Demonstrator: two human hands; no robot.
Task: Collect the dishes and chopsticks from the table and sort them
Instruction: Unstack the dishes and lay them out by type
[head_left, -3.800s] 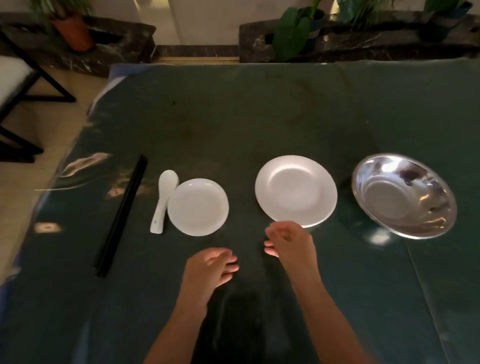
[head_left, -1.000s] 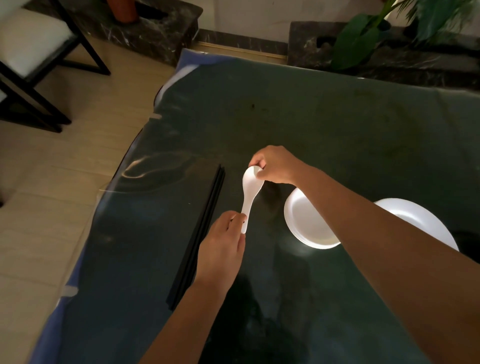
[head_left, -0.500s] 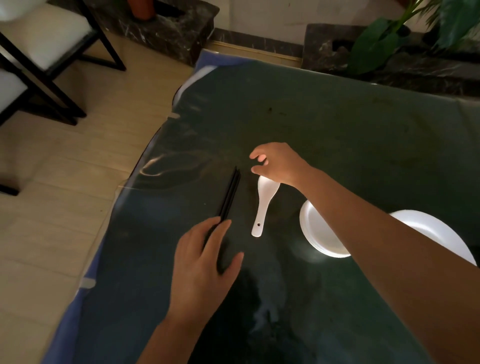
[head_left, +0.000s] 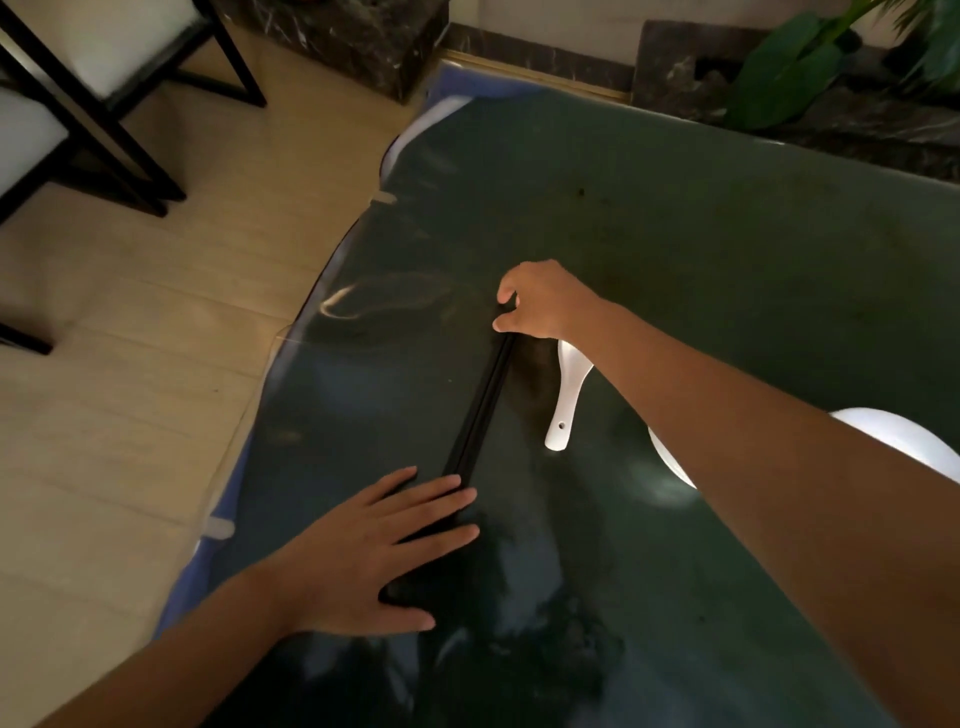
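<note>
Black chopsticks (head_left: 480, 402) lie lengthwise on the dark green table (head_left: 701, 249) near its left edge. My left hand (head_left: 374, 551) rests flat with spread fingers over their near end. My right hand (head_left: 535, 304) pinches their far end between thumb and fingers. A white ceramic spoon (head_left: 566, 395) lies just right of the chopsticks, its bowl partly under my right wrist. A small white plate (head_left: 667, 462) shows as a sliver behind my right forearm, and a larger white plate (head_left: 904, 441) peeks out above the forearm at the right.
The table's left edge, with a clear cover over blue cloth, drops to a light tiled floor (head_left: 130, 364). A black-framed chair with a white seat (head_left: 104, 57) stands at the far left. A marble ledge with green plants (head_left: 789, 73) runs behind the table.
My right hand has left the spoon and moved left onto the far end of the chopsticks. My left hand has settled flatter over their near end. The spoon lies still.
</note>
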